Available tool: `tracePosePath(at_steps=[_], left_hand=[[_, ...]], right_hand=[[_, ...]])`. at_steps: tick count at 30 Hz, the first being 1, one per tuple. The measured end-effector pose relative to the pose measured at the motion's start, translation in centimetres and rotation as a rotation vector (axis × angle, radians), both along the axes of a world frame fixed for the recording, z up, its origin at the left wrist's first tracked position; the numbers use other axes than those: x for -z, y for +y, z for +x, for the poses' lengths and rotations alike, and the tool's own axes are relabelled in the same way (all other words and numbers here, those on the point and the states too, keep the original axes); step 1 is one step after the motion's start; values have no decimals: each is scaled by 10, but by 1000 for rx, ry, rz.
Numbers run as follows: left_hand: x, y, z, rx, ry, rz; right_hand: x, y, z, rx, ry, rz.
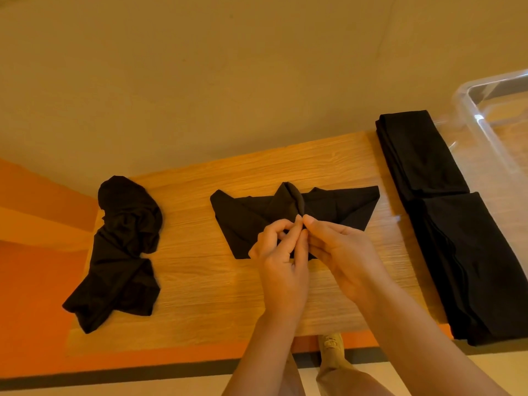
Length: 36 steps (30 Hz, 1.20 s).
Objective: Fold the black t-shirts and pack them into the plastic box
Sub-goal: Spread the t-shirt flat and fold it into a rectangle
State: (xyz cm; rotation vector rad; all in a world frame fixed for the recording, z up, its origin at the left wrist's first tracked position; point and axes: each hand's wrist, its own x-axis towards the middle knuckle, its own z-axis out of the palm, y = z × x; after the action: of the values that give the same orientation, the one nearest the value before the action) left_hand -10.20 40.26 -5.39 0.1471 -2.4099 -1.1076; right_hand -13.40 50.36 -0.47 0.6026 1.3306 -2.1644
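A half-folded black t-shirt (245,221) lies in the middle of the wooden table (200,275). My left hand (281,252) and my right hand (340,250) meet at its near middle, and both pinch a raised fold of the cloth between thumb and fingertips. A crumpled black t-shirt (120,252) lies at the table's left end. Two folded black t-shirts lie at the right, one at the back (420,155) and one at the front (468,261). The clear plastic box (485,130) stands at the far right, partly out of view.
The table's far edge runs along a plain beige wall. An orange floor shows to the left of and below the table. My legs and one shoe (331,342) are visible under the near edge.
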Motion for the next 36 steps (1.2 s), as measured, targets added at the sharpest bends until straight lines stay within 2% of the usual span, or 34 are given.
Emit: tracePosePath(at_steps=[6, 11, 13, 17, 20, 22, 24, 26, 29, 32, 36], left_hand=[[-3, 3, 0, -80, -6, 10], [-5, 1, 4, -43, -122, -12], [-8, 1, 6, 2, -183, 103], [-20, -1, 7, 62, -397, 504], [-31, -16, -2, 12, -476, 617], [-33, -33, -25, -38, -510, 534], [-29, -49, -60, -41, -642, 291], [-22, -59, -97, 28, -822, 67], [-13, -58, -142, 185, -988, -65], [-9, -54, -172, 298, -1050, -237], [-7, -51, -192, 330, -1052, -451]], right_hand=[[6, -3, 0, -5, -81, -94], [8, -3, -4, 5, -126, -122], [9, -3, -6, 9, -152, -131], [12, -4, -8, 13, -164, -136], [13, -4, -6, 14, -129, -36], [11, -3, -4, -20, -60, 133], [6, -5, 0, -35, 17, 256], [3, -8, 4, -24, 78, 314], [2, -14, 7, -11, 137, 397], [3, -19, 9, 8, 172, 444], [0, -17, 10, 38, 198, 440]])
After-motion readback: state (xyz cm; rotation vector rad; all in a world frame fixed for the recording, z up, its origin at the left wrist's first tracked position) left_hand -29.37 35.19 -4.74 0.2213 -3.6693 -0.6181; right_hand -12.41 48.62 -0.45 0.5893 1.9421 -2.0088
